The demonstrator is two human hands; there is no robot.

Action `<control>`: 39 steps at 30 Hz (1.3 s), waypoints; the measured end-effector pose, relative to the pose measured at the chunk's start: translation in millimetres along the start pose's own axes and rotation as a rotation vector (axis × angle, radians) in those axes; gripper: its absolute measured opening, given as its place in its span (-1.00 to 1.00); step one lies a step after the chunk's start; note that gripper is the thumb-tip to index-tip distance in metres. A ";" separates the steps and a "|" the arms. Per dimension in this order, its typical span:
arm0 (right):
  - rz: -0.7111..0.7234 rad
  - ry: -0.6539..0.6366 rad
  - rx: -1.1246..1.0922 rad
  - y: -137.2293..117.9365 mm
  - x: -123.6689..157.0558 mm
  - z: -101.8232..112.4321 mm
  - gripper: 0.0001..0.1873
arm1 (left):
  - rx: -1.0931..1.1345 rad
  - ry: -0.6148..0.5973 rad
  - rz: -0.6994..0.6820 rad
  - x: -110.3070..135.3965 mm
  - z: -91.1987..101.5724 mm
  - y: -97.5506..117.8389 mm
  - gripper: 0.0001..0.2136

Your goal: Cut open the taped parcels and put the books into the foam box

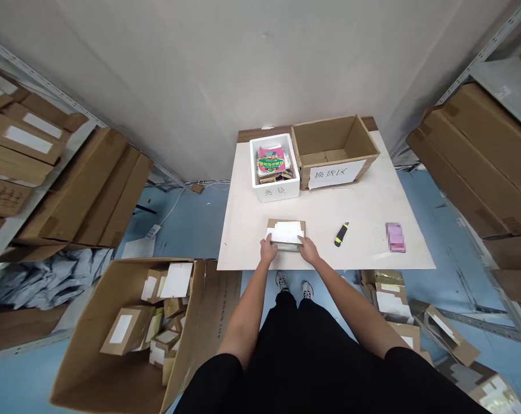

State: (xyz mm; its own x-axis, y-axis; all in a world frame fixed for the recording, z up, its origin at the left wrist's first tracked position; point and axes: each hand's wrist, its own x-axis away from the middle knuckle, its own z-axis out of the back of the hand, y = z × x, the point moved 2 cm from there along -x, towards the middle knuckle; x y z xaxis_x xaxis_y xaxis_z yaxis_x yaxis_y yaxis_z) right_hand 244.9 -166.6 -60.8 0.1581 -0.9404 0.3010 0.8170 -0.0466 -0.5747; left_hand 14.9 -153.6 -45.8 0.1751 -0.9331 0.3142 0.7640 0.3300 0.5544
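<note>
Near the front edge of the white table (238,236), a small cardboard box (301,225) with a white label on its top lies between my hands. My left hand (268,251) is closed on its near left corner, and my right hand (307,250) grips the near right corner. My fingertips partly cover the label's edge. To the right of the box is a black and yellow box cutter (341,234). A pink-purple pixelated item (395,237) lies farther right.
At the table's back stand a white foam box (278,192) with colourful booklets and a labelled open carton (303,178). A large carton (83,345) of parcels sits on the floor at left; parcels (392,293) lie at right. Shelves (85,138) flank both sides.
</note>
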 end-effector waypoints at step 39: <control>-0.695 0.003 -0.076 182.8 -51.0 70.4 -0.06 | -0.744 -0.450 -0.377 -81.9 -22.0 91.3 0.02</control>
State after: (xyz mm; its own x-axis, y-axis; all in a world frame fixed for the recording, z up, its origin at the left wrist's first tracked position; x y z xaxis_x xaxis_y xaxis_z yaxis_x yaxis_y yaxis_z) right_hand 425.3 -103.4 -127.6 -0.3888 -0.6847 0.6164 0.6872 -0.6612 -0.3011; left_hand 84.0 -50.3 -37.8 -0.3017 -0.7655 0.5684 0.9482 -0.3029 0.0954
